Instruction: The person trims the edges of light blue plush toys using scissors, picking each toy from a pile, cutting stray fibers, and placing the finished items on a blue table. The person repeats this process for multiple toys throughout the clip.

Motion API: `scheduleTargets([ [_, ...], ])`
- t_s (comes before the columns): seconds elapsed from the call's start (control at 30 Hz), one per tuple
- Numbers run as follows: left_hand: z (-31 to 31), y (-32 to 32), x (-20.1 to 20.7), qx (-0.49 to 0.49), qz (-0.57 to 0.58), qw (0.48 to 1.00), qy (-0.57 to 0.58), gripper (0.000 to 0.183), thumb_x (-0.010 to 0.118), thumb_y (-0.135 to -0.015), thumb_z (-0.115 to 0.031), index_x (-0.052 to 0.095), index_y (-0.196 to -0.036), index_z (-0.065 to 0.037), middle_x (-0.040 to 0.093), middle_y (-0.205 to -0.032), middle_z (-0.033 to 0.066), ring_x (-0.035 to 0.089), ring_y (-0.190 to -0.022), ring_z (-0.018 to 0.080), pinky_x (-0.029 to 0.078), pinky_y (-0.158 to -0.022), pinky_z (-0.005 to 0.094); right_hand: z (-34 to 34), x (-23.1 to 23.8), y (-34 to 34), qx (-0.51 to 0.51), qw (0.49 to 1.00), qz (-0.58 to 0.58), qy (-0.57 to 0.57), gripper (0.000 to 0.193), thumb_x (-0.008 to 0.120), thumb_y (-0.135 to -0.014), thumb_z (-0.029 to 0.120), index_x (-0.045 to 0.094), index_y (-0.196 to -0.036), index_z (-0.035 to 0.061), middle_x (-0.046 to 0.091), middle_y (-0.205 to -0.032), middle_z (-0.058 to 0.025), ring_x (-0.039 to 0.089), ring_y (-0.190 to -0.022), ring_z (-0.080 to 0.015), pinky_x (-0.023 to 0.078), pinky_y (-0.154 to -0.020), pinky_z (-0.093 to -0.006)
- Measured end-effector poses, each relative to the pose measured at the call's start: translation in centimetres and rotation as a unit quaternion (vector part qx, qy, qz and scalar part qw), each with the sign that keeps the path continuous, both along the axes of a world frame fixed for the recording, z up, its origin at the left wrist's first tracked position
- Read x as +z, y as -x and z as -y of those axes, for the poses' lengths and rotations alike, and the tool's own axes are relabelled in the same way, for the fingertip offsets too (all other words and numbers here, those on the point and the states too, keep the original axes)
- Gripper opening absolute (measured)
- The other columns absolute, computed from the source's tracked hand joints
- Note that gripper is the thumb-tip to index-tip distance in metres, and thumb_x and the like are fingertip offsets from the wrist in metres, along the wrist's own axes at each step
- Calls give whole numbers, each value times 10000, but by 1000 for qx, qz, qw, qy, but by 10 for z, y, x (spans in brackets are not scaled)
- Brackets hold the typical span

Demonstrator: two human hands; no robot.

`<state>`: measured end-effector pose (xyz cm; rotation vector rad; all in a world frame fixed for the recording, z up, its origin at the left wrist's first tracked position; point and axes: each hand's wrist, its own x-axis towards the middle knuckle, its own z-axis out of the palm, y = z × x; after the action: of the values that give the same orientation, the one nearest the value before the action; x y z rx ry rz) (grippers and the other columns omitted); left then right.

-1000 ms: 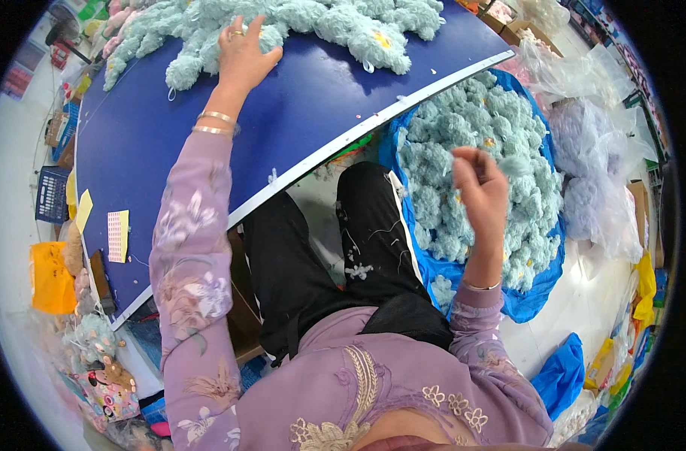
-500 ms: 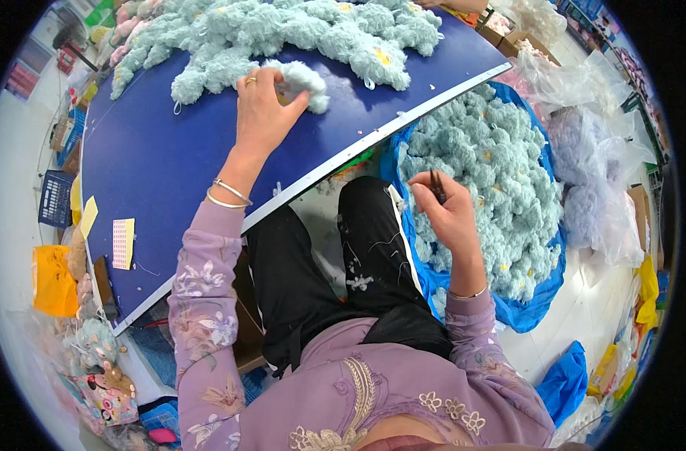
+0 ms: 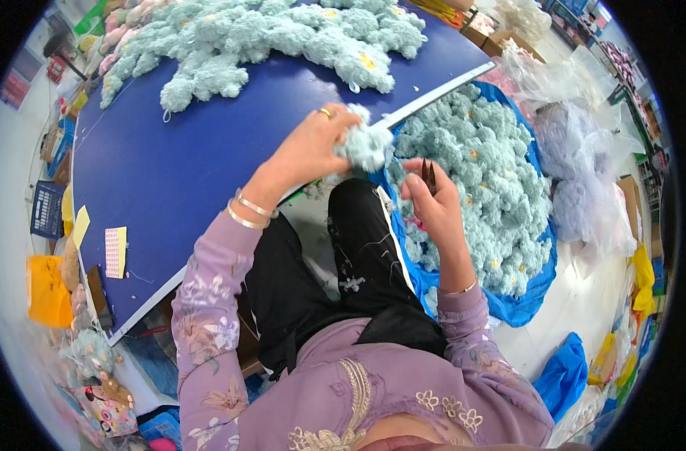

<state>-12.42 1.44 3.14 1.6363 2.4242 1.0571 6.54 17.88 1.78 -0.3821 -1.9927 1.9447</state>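
Note:
My left hand (image 3: 313, 150) grips a small fluffy pale-blue plush piece (image 3: 367, 147) over the table's front edge, its fingers closed on the fur. Opposite it, my right hand (image 3: 437, 197) holds small dark thread snips (image 3: 428, 174), the pointed blades sticking up past the fingers. A short gap separates the snips from the plush piece. Below and beyond my right hand, a blue sack (image 3: 540, 289) is full of similar fluffy pieces (image 3: 493, 173), some with yellow spots. More of these plush pieces (image 3: 283, 34) lie heaped along the far side of the blue table (image 3: 207, 158).
A pale metal strip (image 3: 433, 96) edges the table close to my knees. Paper label sheets (image 3: 116, 252) lie at the table's left. Clear bags of lilac fluff (image 3: 583, 173) stand right of the sack. A blue crate (image 3: 48, 209) sits on the floor at left.
My left hand has carried the plush piece from the tabletop toward me and to the right, over the edge. My right hand, with the snips, has shifted only slightly.

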Motion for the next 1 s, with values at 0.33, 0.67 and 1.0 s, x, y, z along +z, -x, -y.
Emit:
scheduleTargets([
  [0.33,5,-56,0,-119,108,987,-17,585,710,-694,-21,496,-1237,-65,532,-1241,131,488,-1172,289,416,-978,366,-3,-1,-9,91,993,-38,-70,196,644,-900,136,601,-1031,-4,590,-716,4,503,-594,-31,380,-521,-191],
  [0.67,-11,-70,-29,-123,149,976,-99,511,627,-768,24,496,-1254,-64,504,-1312,125,512,-1209,246,378,-1040,336,-4,-3,-5,35,972,12,232,205,667,-896,214,592,-926,26,536,-636,-6,399,-456,-39,280,-400,-210],
  [1.0,-20,-64,-23,-78,195,972,-106,174,697,-828,-90,647,-973,-7,635,-827,59,600,-736,125,481,-688,271,-45,-17,-8,-136,983,23,-122,236,694,-849,202,621,-919,-12,603,-711,-26,531,-626,-56,422,-547,-223],
])
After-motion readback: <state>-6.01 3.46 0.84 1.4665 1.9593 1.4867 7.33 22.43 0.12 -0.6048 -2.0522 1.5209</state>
